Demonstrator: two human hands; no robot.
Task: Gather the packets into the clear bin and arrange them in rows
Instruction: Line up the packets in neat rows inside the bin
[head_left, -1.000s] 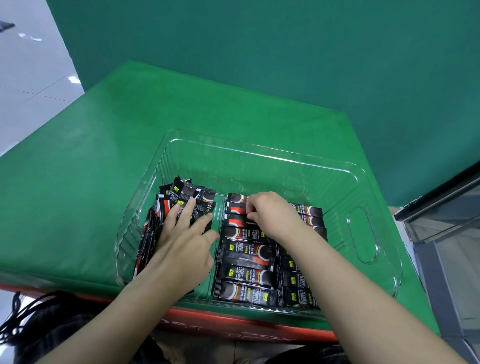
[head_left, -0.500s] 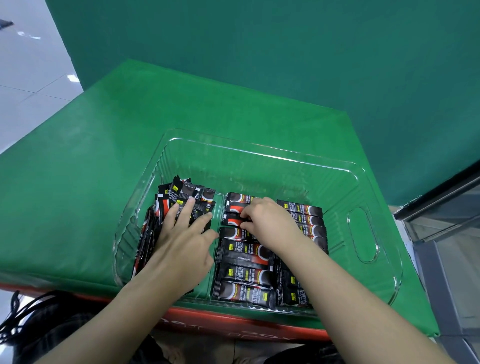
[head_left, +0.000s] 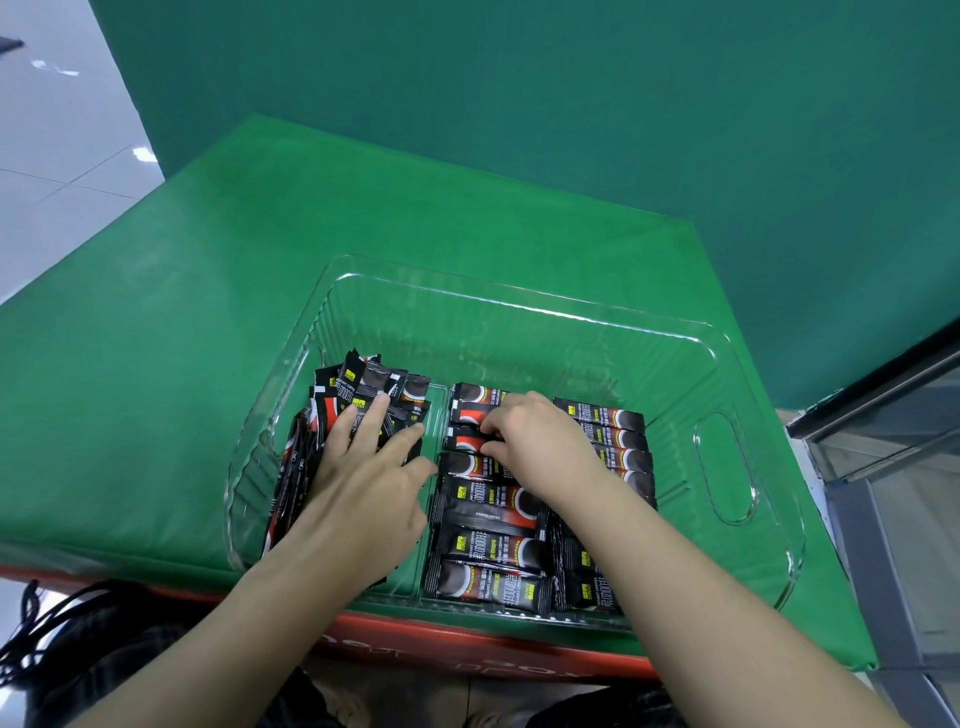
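A clear plastic bin (head_left: 524, 306) sits on the green table. Inside lie several black-and-red coffee packets. A loose pile of packets (head_left: 374, 387) fills the bin's left side, and my left hand (head_left: 363, 478) rests flat on it with straight fingers. A middle row of packets (head_left: 493, 519) runs from the near wall toward the far side. My right hand (head_left: 535, 441) lies over the far end of that row, its curled fingertips pinching a packet (head_left: 470, 418) there. A right row of packets (head_left: 613, 426) lies partly under my right forearm.
The bin's far half holds nothing, and a handle cutout (head_left: 724, 467) opens in its right wall. The green table (head_left: 208, 312) extends left and back to a green backdrop. A grey glass-fronted cabinet (head_left: 893, 467) stands at the right. Black cords (head_left: 47, 618) hang at lower left.
My right hand slid left and slightly toward me along the middle row, uncovering the right row's far packets. The left hand stayed on the loose pile.
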